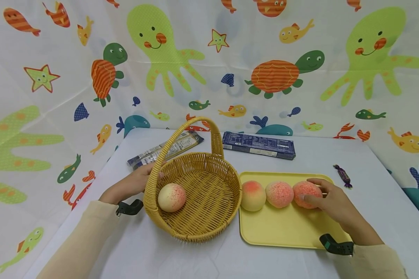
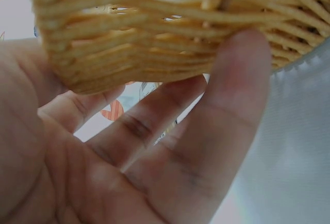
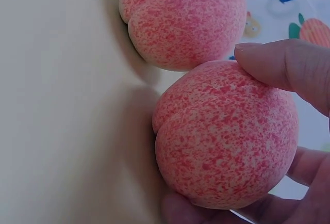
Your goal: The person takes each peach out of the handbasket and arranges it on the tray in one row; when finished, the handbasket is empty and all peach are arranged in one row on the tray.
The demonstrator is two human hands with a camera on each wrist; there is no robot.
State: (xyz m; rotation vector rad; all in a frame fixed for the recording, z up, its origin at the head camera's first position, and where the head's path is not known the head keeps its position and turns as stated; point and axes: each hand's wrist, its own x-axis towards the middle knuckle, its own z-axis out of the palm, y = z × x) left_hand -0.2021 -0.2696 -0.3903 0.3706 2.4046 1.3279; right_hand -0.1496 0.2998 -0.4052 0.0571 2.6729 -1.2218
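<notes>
A wicker basket (image 1: 204, 232) with a tall handle stands on the table, one pale peach with red speckles (image 1: 172, 197) inside at its left. My left hand (image 1: 134, 184) holds the basket's left rim; in the left wrist view its fingers (image 2: 240, 79) lie against the weave (image 2: 154, 33). On the yellow tray (image 1: 283, 232) several peaches stand in a row along the back half. The rightmost speckled peach (image 1: 306, 195) is gripped by my right hand (image 1: 335, 201), thumb on one side and fingers round the other. In the right wrist view that peach (image 3: 227, 136) touches its neighbour (image 3: 185, 17).
Behind the basket lies a long blue-and-gold packet (image 1: 176, 147). A dark blue box (image 1: 258, 145) lies at the back of the table, and a purple wrapped candy (image 1: 343, 176) is right of the tray. A curtain (image 1: 241, 100) with sea animals hangs behind.
</notes>
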